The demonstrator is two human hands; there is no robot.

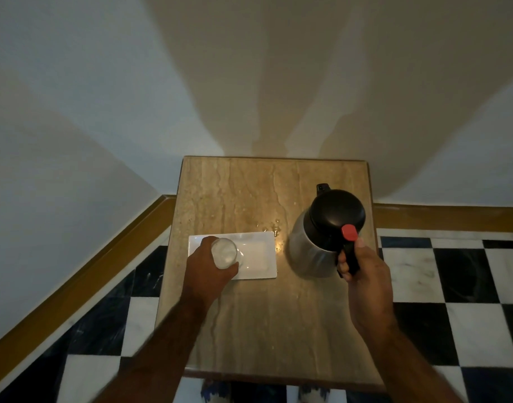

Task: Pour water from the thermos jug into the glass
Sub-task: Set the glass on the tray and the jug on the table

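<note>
A small stone-topped table (266, 315) stands against a pale wall, and I look straight down on it. My left hand (210, 270) wraps around the glass (225, 253), which sits at the left end of a white tray (259, 257) on the table's left side. My right hand (365, 282) is closed on the black handle (351, 257) of the jug (326, 232), thumb just below the red button (349, 232). The jug is upright on the table's right side, its steel body close to the right edge, its black lid towards me and its spout pointing to the wall. Jug and tray are apart, with a strip of bare top between them where water drops (274, 228) glint beside the tray's far right corner. The tray's left end lies near the table's left edge. The far half of the top is open; so is the near half, crossed only by my forearms. Checkered floor (453, 286) shows on both sides.
</note>
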